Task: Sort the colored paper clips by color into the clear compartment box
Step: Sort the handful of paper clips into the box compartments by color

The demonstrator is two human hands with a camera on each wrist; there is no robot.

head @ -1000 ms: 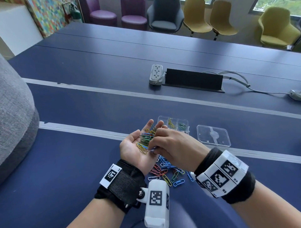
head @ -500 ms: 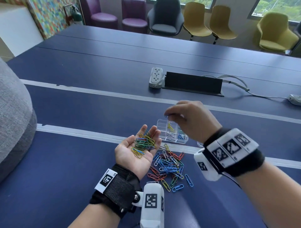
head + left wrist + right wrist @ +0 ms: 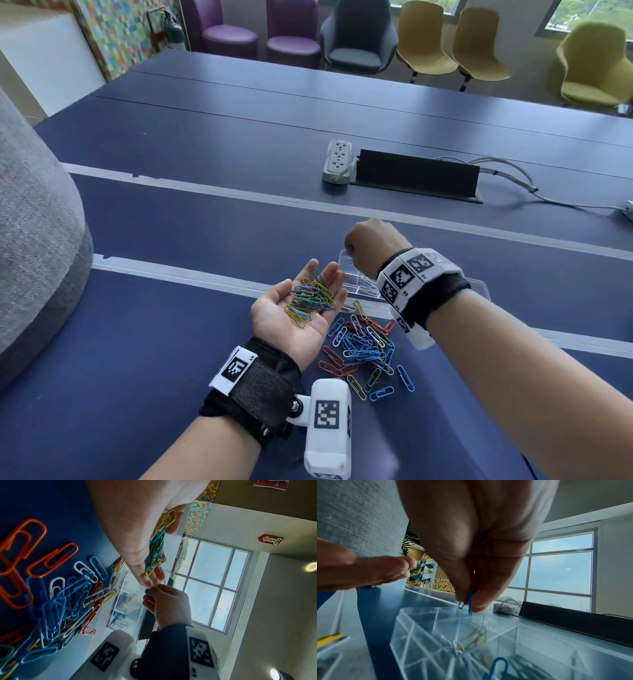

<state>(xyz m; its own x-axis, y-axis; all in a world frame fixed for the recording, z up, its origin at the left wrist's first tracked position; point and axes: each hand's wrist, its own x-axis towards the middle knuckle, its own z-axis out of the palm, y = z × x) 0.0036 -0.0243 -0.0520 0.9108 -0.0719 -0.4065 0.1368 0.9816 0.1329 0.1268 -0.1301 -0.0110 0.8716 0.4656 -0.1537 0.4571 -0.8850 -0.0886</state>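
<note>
Right hand [image 3: 471, 545]: now lower over the clear box [image 3: 453, 632], pinching a blue clip [image 3: 469, 601].
Left hand [image 3: 294, 308]: still lying flat-fingered, cradling mixed clips [image 3: 313, 296].

Mixed-color clips [image 3: 364, 346] heaped on table, clear box [image 3: 453, 635] partly filled
</note>
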